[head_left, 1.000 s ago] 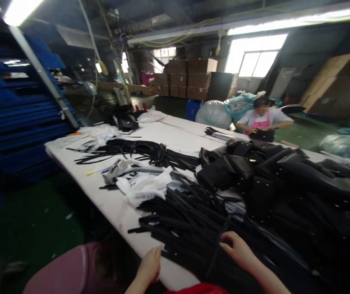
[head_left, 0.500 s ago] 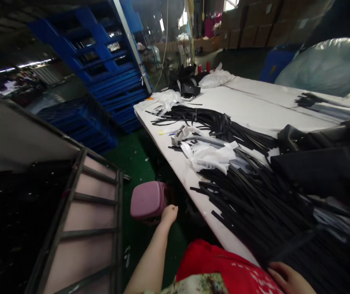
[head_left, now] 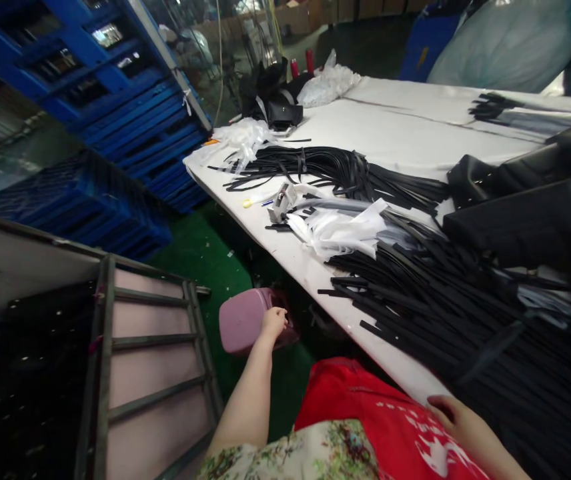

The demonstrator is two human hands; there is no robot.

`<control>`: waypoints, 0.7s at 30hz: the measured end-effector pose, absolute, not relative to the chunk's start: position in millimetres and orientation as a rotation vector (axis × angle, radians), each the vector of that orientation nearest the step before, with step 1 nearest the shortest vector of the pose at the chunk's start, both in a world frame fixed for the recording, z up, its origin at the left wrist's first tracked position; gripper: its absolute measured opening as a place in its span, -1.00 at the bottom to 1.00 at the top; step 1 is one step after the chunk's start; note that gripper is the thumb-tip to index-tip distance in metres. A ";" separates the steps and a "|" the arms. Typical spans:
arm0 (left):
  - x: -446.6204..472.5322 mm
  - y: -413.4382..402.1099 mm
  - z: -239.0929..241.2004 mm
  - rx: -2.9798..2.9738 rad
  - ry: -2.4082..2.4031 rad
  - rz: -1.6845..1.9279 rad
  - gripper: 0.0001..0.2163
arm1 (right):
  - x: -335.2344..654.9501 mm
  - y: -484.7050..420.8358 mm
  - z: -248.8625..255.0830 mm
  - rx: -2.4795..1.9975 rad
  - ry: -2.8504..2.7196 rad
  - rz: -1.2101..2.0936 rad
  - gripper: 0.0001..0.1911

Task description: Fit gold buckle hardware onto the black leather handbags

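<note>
My left hand (head_left: pixel 274 321) hangs over the right edge of a pink plastic stool (head_left: pixel 243 321) on the floor. Its fingers are loosely bent and slightly apart, and nothing shows in them. Whether it touches the stool is unclear. My right hand (head_left: pixel 449 415) is at the table's near edge, beside my red apron (head_left: pixel 348 393), thumb apart and the other fingers partly hidden. A large spread of black strips (head_left: pixel 430 320) lies on the white table (head_left: pixel 395 137) just beyond it.
White crumpled strips (head_left: pixel 340 230) and a second black bundle (head_left: pixel 335 163) lie farther along the table. Black folded material (head_left: pixel 520 220) rests at the right. A metal-framed rack (head_left: pixel 150 341) stands on the left, with stacked blue pallets (head_left: pixel 90 200) behind it.
My view has turned, so the table appears higher and farther left. My left hand has moved up, from the stool's lower right corner to over its right edge. My right hand stays by the table edge.
</note>
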State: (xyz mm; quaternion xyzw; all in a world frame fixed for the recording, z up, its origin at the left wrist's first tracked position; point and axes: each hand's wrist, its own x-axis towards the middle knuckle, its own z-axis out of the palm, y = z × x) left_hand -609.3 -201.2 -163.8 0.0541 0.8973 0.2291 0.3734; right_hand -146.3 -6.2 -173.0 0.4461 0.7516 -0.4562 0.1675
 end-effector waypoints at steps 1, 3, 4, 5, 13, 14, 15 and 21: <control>-604.3 -204.0 -161.7 0.135 2.294 0.571 -0.71 | -142.2 -8.5 -176.0 1.282 2.156 -1.285 -0.49; -593.3 -211.3 -155.2 0.132 2.293 0.532 -0.71 | -133.4 -14.4 -185.9 1.327 2.173 -1.272 -0.46; -588.2 -215.8 -150.7 0.137 2.298 0.510 -0.71 | -129.1 -18.8 -192.5 1.344 2.173 -1.280 -0.45; -583.9 -220.8 -145.3 0.147 2.308 0.487 -0.72 | -125.3 -24.4 -199.6 1.352 2.167 -1.298 -0.45; -592.1 -254.1 -106.4 0.316 2.411 0.352 -0.73 | -125.0 -91.3 -229.4 1.437 2.156 -1.441 -0.51; -595.5 -254.5 -105.8 0.335 2.408 0.349 -0.73 | -128.7 -98.2 -229.2 1.466 2.144 -1.467 -0.52; -598.8 -253.4 -106.5 0.352 2.401 0.350 -0.74 | -133.1 -104.1 -229.2 1.497 2.126 -1.488 -0.54; -629.9 -217.3 -132.3 0.432 2.302 0.310 -0.78 | -174.9 -116.5 -247.1 1.636 1.973 -1.601 -0.65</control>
